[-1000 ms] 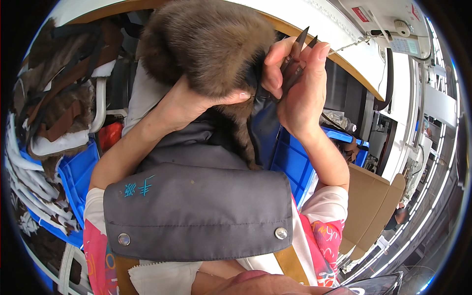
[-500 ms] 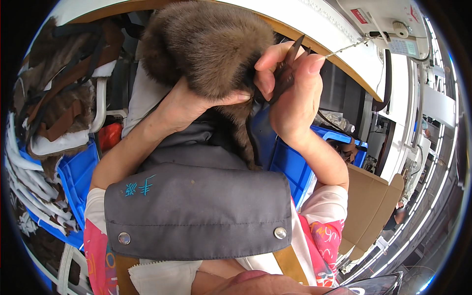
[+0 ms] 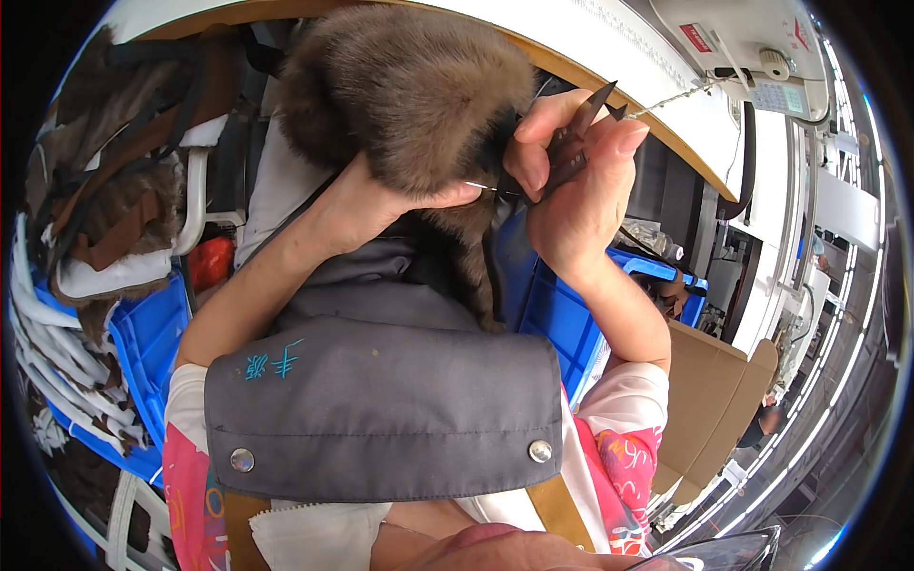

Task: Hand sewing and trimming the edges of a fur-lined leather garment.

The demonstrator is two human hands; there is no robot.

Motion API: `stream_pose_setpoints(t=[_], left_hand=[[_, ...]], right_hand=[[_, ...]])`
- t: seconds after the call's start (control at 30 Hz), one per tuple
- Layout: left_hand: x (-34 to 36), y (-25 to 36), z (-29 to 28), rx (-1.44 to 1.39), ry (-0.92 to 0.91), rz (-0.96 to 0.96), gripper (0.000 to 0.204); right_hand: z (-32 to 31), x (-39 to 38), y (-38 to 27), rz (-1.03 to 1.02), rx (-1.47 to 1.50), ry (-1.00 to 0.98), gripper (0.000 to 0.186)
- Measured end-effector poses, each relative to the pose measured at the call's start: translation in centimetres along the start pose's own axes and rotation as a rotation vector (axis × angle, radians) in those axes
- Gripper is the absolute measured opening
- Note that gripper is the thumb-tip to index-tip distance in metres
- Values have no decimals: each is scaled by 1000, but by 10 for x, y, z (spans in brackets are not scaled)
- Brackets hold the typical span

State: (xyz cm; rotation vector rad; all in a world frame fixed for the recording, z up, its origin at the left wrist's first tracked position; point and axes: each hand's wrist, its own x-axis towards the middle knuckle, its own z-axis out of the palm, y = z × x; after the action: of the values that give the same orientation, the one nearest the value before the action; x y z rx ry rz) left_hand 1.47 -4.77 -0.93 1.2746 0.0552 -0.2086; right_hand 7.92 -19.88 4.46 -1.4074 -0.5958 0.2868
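Brown fur piece (image 3: 409, 86) lies, in the head view, bunched over the wearer's lap, its far side up against the wooden front edge of the white bench (image 3: 571, 33), and a narrow strip of the same fur hangs from it toward the grey apron (image 3: 381, 400). The left hand (image 3: 367, 200) has its grip clamped on the near side of the fur, fingers hidden underneath and thumb pointing right. Just beside the thumb tip shows a thin, shiny, needle-like line (image 3: 483, 187), reaching toward the right hand (image 3: 581, 209); which fingers hold it, I cannot tell. That hand's grip is curled around dark snips (image 3: 596, 103), whose pointed blades stick out past the fingers, toward the bench's front edge. On the bench, near its right-hand corner, stands a pale sewing machine (image 3: 743, 38) with a thread chain trailing from it. Below that corner are a blue bin (image 3: 562, 314) and a cardboard box (image 3: 714, 400); well to the left, fur pieces with brown straps (image 3: 114, 238) hang above another blue bin (image 3: 152, 324).
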Motion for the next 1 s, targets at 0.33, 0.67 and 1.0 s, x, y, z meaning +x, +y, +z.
stream_pose_setpoints(t=[0.33,0.67,1.0], left_hand=[[7,-7,0,-151,-38,23,76],[2,-8,7,-186,-16,17,69],[-17,2,4,-430,6,-101,34]], right_hand=[[6,-2,5,-24,8,24,53],[12,-9,2,-66,-38,36,47],[-113,72,17,-232,-1373,272,35]])
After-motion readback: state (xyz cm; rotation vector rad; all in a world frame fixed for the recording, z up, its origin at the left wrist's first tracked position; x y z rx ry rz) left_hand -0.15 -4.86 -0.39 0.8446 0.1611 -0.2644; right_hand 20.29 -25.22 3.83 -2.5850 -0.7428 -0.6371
